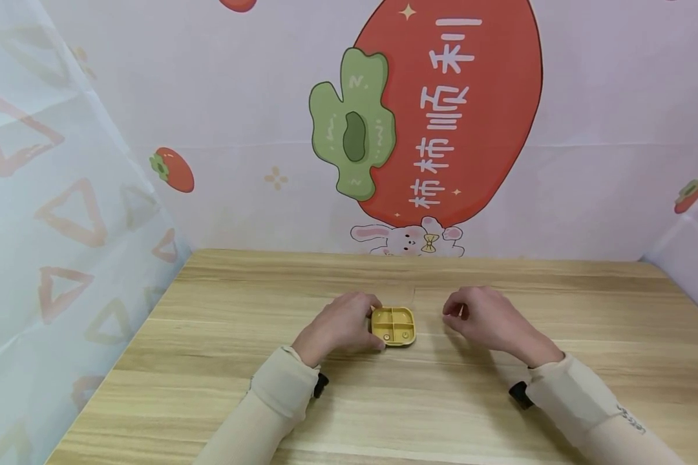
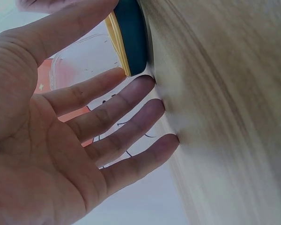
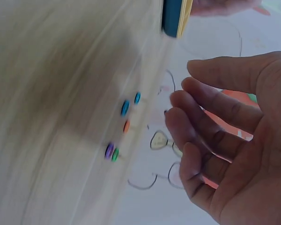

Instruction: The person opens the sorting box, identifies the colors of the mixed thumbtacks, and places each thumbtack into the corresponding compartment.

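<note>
Yellow on top and dark teal below, a divided box [image 1: 393,326] is lying flat on the wooden table [image 1: 209,361], its compartments facing upward. Its outline is appearing nearly square, so no long axis is standing out clearly; one divider is running left to right across it and the other from its near edge to its far edge, making four compartments. Two small round shapes are showing in the near pair, though whether they are marks or loose pieces I cannot tell.

Left of the box, the left hand [image 1: 345,326] is gripping it lightly between thumb and index finger, the thumb touching its near left corner and the index its far left one. The other fingers are extending beside it, their tips resting on the table.

Right of the box and apart from it, the right hand [image 1: 485,320] is hovering with loosely bent fingers, holding nothing visible. Also to the box's right, two blue discs [image 3: 125,108], an orange disc [image 3: 126,126], a purple disc [image 3: 109,150] and a green disc [image 3: 115,154] are lying on the table.

Behind the box, a printed backdrop [image 1: 238,123] is rising.
</note>
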{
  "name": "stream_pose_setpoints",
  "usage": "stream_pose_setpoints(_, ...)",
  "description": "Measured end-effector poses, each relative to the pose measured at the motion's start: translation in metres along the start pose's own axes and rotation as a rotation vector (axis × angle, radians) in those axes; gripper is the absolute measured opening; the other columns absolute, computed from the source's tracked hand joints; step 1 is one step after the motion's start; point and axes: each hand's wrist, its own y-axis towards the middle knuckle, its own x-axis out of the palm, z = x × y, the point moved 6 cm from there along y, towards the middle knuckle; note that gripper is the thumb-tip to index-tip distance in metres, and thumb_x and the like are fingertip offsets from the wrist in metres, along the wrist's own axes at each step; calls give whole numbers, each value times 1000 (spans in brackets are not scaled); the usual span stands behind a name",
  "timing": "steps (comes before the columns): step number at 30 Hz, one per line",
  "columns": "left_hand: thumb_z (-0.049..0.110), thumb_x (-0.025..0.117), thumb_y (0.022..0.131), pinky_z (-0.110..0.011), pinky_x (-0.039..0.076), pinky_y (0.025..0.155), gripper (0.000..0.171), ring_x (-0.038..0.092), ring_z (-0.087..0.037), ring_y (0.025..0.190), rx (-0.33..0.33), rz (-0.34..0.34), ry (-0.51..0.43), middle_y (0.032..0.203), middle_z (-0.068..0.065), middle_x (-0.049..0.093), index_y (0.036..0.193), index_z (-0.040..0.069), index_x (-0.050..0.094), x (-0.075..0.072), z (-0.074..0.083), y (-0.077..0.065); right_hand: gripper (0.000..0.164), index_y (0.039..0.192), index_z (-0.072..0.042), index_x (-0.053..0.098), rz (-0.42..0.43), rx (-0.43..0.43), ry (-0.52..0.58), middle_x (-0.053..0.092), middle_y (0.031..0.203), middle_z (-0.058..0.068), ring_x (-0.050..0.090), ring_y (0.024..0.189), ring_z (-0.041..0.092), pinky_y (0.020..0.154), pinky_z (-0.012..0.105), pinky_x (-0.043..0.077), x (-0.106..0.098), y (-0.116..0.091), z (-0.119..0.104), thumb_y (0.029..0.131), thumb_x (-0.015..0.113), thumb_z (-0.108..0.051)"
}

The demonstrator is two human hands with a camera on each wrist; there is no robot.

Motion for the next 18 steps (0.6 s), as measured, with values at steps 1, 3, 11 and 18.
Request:
stream_pose_setpoints(1,37,82,61,-32,41,77,61,52,-14,89,4,1,5,101,0,59,113,12,60,0,0,0,4,81,-22,65,-4,2,-4,55,72,-13,49,68,6,64,29,41,-1,-1,2,78,69,-21)
stream_pose_setpoints(3,37,82,61,-32,42,76,62,52,-14,88,14,4,14,101,0,59,113,12,60,0,1,0,4,81,-22,66,-10,7,-16,55,72,-13,50,68,6,64,29,41,-2,-2,7,78,68,-21)
stream_pose_setpoints(11,37,82,61,-31,42,76,61,53,-14,88,22,6,11,100,0,59,112,11,60,0,1,0,8,77,-21,65,-34,17,-52,54,71,-12,49,68,8,64,29,41,0,-6,18,75,64,-13)
stream_pose_setpoints(18,37,82,61,-32,42,77,62,52,-14,90,17,3,15,102,0,59,113,12,60,0,1,0,8,76,-22,65,-43,42,-95,53,71,-12,49,69,9,64,30,40,3,-8,22,74,66,-14)
